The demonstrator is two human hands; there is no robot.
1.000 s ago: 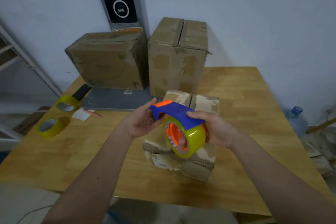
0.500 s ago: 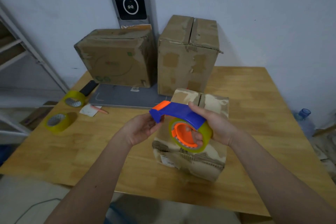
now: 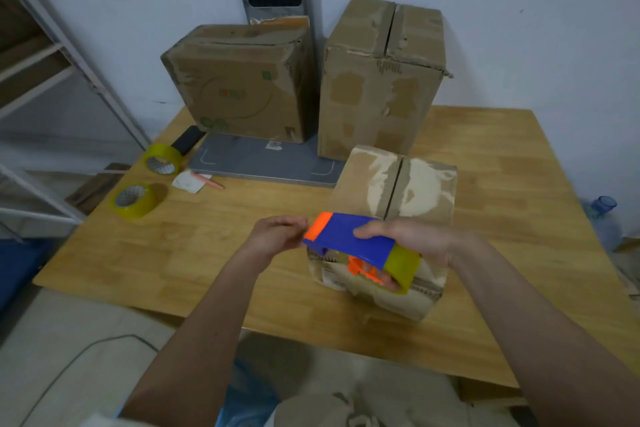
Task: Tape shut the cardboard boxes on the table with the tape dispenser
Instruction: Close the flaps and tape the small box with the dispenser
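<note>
To start well, the loose tape end wants drawing out past the orange blade lip, then pressing onto the small worn cardboard box (image 3: 412, 184) along its open top seam. The right hand (image 3: 412, 239) wraps its fingers around the blue-and-orange tape dispenser with its yellowish roll (image 3: 349, 243), above the box's near edge, at the tabletop (image 3: 207, 239) centre. The left hand (image 3: 277, 236), at nine o'clock of it, pinches narrowly at its orange tip; whether it holds tape, I cannot tell.

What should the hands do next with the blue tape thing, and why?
Probably bring the dispenser down to the near box's seam. The right hand grips the dispenser over that box, the left hand is at its orange tip, and the flaps show no fresh tape.
</note>
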